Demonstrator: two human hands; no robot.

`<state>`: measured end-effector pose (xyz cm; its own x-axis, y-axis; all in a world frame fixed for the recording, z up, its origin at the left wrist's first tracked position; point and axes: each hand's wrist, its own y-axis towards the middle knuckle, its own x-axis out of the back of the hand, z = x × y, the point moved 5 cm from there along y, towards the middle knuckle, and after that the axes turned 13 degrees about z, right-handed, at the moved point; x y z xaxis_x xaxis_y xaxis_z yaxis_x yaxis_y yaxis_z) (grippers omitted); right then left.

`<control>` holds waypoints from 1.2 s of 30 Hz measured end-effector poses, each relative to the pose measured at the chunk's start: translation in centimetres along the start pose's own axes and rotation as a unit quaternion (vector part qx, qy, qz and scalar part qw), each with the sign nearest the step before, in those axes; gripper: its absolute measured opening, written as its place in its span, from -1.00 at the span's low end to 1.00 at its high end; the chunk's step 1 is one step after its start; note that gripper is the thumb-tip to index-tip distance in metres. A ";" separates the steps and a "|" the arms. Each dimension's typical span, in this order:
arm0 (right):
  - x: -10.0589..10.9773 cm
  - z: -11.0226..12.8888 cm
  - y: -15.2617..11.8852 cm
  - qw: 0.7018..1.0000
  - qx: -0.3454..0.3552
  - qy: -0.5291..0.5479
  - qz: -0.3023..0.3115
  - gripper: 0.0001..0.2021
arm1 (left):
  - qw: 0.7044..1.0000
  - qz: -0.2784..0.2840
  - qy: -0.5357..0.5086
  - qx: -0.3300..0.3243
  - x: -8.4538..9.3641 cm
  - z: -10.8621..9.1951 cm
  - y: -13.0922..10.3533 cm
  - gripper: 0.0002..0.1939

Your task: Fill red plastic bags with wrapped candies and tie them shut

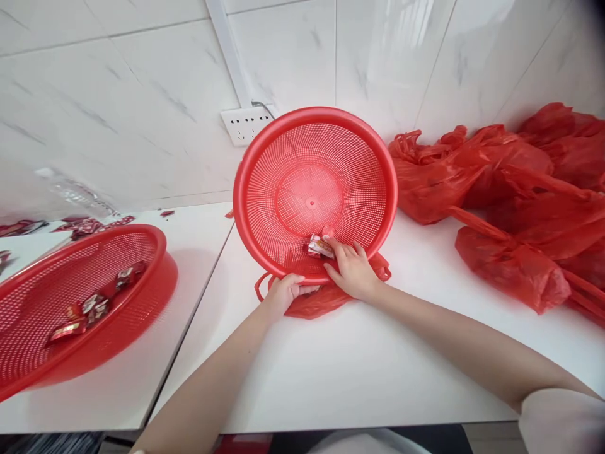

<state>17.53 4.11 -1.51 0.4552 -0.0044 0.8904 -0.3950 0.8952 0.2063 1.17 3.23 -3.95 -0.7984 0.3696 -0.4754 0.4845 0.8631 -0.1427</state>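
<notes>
A red perforated plastic basket [316, 116] is tilted toward me in the middle of the white table. My left hand [285, 295] grips its near rim, thumb on top and fingers underneath. Inside the basket, my right hand [350, 270] has its fingers curled over a few small wrapped packets [321, 246], white and red, low on the near wall. A red plastic bag [316, 304] lies under the near rim, with a handle loop sticking out at the left; its opening is hidden by the basket and hands.
At left stands another red basket [163, 252] with several wrapped packets [94, 308] in it. Filled red bags [510, 252] are heaped at right. A power strip [243, 126] is on the tiled wall. Loose wrappers [82, 226] and clear plastic lie at the back left.
</notes>
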 end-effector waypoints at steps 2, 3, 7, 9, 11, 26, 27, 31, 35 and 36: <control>-0.3 -0.6 0.3 0.999 -0.030 -0.003 0.012 -0.48 | 1.000 -0.001 0.003 -0.002 -0.1 0.1 0.0 -0.73; -0.4 -0.8 0.4 0.999 -0.036 -0.004 0.011 -0.49 | 1.000 -0.002 0.002 -0.004 -0.1 0.2 0.0 -0.73; -0.4 -1.5 0.8 0.999 -0.033 0.004 0.002 -0.48 | 1.000 -0.004 -0.007 -0.005 -0.1 0.2 0.0 -0.70; -0.4 -1.6 0.8 0.999 -0.029 0.014 -0.006 -0.49 | 1.000 -0.008 -0.006 -0.005 0.0 0.2 0.1 -0.69; -0.2 -1.7 0.8 0.999 -0.021 0.035 -0.023 -0.49 | 1.000 -0.011 -0.006 -0.005 0.1 0.2 0.1 -0.68; 0.4 -0.5 0.2 0.989 0.120 0.068 -0.045 -0.58 | 1.000 -0.014 -0.010 -0.001 0.2 -0.1 0.0 -0.49; 0.4 -0.5 0.2 0.990 0.120 0.063 -0.043 -0.58 | 1.000 -0.015 -0.010 0.001 0.2 -0.1 0.0 -0.49; 0.3 -0.6 0.2 0.990 0.125 0.055 -0.036 -0.62 | 1.000 -0.016 -0.006 0.003 0.3 0.0 0.0 -0.50; 0.2 -0.7 0.3 0.989 0.127 0.066 -0.036 -0.63 | 1.000 -0.014 -0.003 0.003 0.3 0.0 0.1 -0.47; 0.3 -0.7 0.2 0.989 0.128 0.068 -0.039 -0.64 | 1.000 -0.014 -0.005 0.004 0.3 0.0 0.1 -0.46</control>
<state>18.15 4.65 -1.51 0.5892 0.0068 0.8079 -0.5357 0.7519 0.3843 1.01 3.44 -4.09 -0.8082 0.3420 -0.4795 0.4652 0.8699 -0.1636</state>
